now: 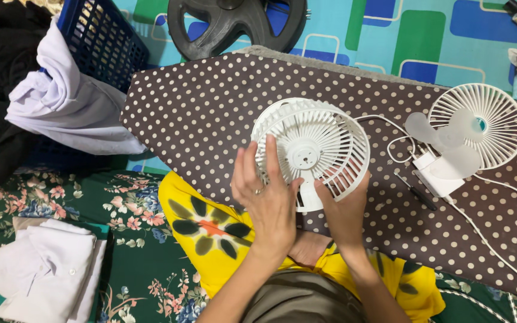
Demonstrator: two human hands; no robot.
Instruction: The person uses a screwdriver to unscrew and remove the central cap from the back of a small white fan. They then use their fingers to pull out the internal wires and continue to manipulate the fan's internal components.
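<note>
While the head camera looks straight down, the left hand (268, 200) lies with fingers spread wide against the near-left side of a round white plastic fan housing with a ribbed rear grille (311, 148), and the right hand (343, 206) grips the housing's lower right rim, thumb and fingers closed on it. That housing sits tilted above a brown cloth with white polka dots (210, 101), which covers a low board in front of the person's knees, draped in yellow fabric with dark leaf shapes (210, 224). Well to the right on the same cloth lies a detached white round front grille (498, 116), with a translucent white fan blade (447, 140) resting partly over its left edge. Just beside the blade lie a small white rectangular block (435, 176) with a thin white cable (390, 140) and a slim dark screwdriver (415, 192). At upper left, a blue plastic basket (103, 39) holds a pale lilac garment (70, 101). At lower left, folded white shirts (46, 269) rest on green floral bedding (139, 239).
</note>
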